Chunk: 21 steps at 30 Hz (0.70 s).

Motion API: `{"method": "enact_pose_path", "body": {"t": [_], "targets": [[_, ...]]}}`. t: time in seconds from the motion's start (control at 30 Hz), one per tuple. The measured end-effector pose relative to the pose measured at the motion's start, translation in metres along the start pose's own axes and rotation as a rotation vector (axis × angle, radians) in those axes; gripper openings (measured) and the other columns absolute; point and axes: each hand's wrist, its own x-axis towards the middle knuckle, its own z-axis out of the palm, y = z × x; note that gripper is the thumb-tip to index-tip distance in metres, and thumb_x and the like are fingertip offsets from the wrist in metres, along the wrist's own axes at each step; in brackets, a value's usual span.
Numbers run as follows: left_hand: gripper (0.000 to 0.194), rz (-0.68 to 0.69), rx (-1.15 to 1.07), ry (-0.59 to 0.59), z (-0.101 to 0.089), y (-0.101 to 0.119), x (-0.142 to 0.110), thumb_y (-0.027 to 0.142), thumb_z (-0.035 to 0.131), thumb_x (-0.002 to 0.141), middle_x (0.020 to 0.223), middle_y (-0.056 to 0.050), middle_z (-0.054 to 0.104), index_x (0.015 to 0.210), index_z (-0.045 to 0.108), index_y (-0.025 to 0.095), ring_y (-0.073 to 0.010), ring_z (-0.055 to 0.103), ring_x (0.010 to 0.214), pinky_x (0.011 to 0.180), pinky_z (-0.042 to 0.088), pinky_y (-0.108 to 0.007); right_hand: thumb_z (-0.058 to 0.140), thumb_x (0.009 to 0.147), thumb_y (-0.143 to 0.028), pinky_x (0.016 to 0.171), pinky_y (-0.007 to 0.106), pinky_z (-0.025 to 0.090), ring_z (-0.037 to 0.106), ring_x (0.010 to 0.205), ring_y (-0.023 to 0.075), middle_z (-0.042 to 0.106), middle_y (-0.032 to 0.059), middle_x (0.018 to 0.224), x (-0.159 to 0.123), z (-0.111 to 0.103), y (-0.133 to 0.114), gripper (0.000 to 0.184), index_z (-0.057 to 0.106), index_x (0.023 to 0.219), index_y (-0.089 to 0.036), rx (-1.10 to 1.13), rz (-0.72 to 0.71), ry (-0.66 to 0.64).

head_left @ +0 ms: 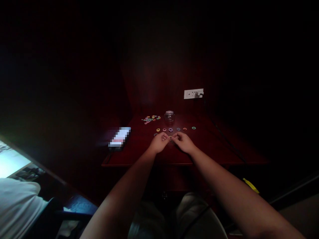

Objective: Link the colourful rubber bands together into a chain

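My left hand (159,143) and my right hand (183,142) meet over the dark red table, fingertips pinched. Between them is a small yellowish hair tie (170,137), gripped from both sides. Just beyond my fingers, several ring-shaped hair ties lie spaced out in a row, among them a yellow one (158,129), a purple one (170,130), an orange one (184,129) and a green one (193,127). Another dark bluish hair tie (156,134) is partly hidden beside my left hand. Behind the row stands a clear lidded jar (169,117).
A loose pile of coloured hair ties (150,119) lies left of the jar. At the left table edge rests a phone (120,137) with a lit screen. A wall socket (193,93) holds a plug, and a dark cable crosses the right side. A person's pale sleeve (20,199) shows at lower left.
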Motion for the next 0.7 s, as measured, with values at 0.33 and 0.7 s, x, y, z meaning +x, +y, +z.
{"method": "enact_pose_path", "body": {"t": [0.33, 0.7], "targets": [[0.012, -0.004, 0.018, 0.003, -0.0018, 0.0058, -0.0018, 0.025, 0.055, 0.073, 0.061, 0.0, 0.056, 0.069, 0.052, 0.014, -0.0094, 0.048, 0.055, 0.054, 0.037, -0.021, 0.038, 0.079, -0.028, 0.054, 0.021, 0.036, 0.048, 0.052, 0.01, 0.054, -0.0015, 0.055, 0.0019, -0.0019, 0.0, 0.019, 0.05, 0.07, -0.017, -0.01, 0.011, 0.034], [0.01, -0.015, 0.018, -0.003, -0.0016, 0.0077, -0.0017, 0.023, 0.054, 0.073, 0.063, -0.001, 0.057, 0.069, 0.053, 0.014, -0.01, 0.049, 0.057, 0.055, 0.038, -0.021, 0.047, 0.073, -0.028, 0.049, 0.021, 0.032, 0.043, 0.048, 0.0086, 0.051, -0.0022, 0.055, 0.0021, -0.001, 0.0021, 0.014, 0.051, 0.068, -0.016, 0.01, 0.01, 0.03]]}}
